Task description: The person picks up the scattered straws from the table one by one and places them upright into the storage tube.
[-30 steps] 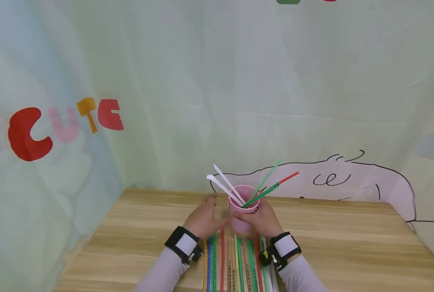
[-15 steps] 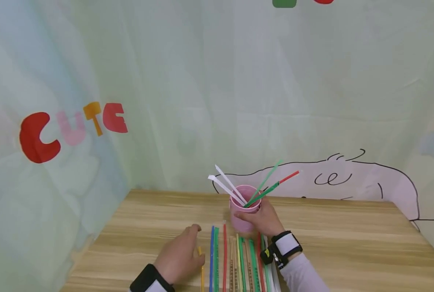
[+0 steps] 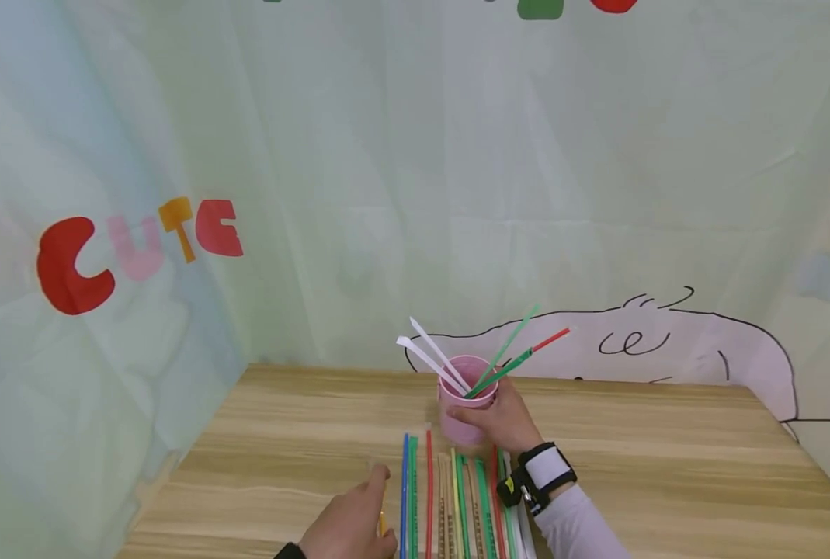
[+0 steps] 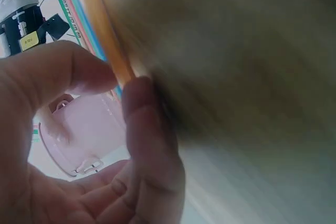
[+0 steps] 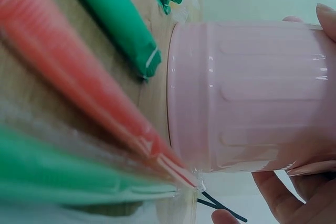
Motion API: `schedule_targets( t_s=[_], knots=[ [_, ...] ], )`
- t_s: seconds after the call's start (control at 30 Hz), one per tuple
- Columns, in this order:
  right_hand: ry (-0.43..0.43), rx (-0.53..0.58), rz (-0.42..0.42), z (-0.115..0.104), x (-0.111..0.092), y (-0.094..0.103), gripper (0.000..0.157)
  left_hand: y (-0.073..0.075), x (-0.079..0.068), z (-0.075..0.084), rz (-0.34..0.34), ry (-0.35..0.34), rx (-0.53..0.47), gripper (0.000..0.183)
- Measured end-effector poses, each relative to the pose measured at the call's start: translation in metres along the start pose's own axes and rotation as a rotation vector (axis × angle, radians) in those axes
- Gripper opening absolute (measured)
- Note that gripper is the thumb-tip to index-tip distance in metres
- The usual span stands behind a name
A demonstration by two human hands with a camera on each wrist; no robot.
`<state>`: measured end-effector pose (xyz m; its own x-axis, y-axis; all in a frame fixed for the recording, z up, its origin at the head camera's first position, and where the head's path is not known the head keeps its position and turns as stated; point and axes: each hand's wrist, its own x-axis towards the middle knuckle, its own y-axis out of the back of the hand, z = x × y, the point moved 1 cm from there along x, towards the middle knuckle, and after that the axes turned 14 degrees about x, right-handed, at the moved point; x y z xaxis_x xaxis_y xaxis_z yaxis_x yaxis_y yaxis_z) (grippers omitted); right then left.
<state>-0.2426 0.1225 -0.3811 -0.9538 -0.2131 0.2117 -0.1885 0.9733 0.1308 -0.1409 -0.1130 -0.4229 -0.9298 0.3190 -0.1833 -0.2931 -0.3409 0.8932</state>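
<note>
My right hand (image 3: 508, 419) grips the pink bucket (image 3: 462, 427) at its rim and side; the bucket stands upright on the table. Out of its mouth lean two white straws (image 3: 425, 353), a thin green straw (image 3: 515, 338) and a green-and-red one (image 3: 536, 345). At the front of the table my left hand (image 3: 348, 528) pinches an orange-yellow straw (image 4: 97, 19) between thumb and index fingertip, as the left wrist view shows. That straw is mostly hidden by the hand in the head view. To its right lies a blue straw (image 3: 404, 497).
Several wrapped straws lie side by side in front of the bucket, among them a red straw (image 3: 429, 489), a brown straw (image 3: 442, 512) and a green straw (image 5: 113, 19). The wooden table (image 3: 666, 466) meets a printed curtain (image 3: 345, 194) behind.
My left hand has left the bucket's side, moved down and left to the row's end, and taken hold of the orange-yellow straw. My right hand stays on the bucket.
</note>
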Motion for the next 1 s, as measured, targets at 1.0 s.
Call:
schedule_targets(
  t_s=[1.0],
  knots=[
    [0.023, -0.038, 0.035, 0.046, 0.017, 0.008, 0.077, 0.073, -0.011, 0.011, 0.464, 0.005, 0.067, 0.072]
  ],
)
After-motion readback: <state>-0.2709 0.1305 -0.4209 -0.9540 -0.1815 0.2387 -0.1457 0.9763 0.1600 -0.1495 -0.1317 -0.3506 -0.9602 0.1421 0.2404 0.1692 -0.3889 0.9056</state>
